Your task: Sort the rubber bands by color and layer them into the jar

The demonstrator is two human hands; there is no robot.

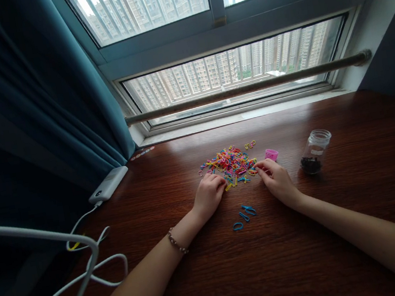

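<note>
The tabletop (210, 276) lies under both grips, the left grip (209, 195) and the right grip (278, 184). Beyond them stands the window (159, 4), crossed low down by a bar (248, 89); the curtain (37, 83) hangs to their far left. A thick white cord (64, 232) loops well left of the left grip, with a white box (109, 184) farther back. Well right of the right grip is a jar (315, 149) (dark bits at its bottom). Between and just beyond the grips spreads the pile (233, 162) of coloured bands. Both grips have curled fingers at its near edges; whether either pinches a band, I cannot tell. A pink cup (271, 155) crowds the right grip's far side. Nearer than both grips lie blue bands (244, 216).
</note>
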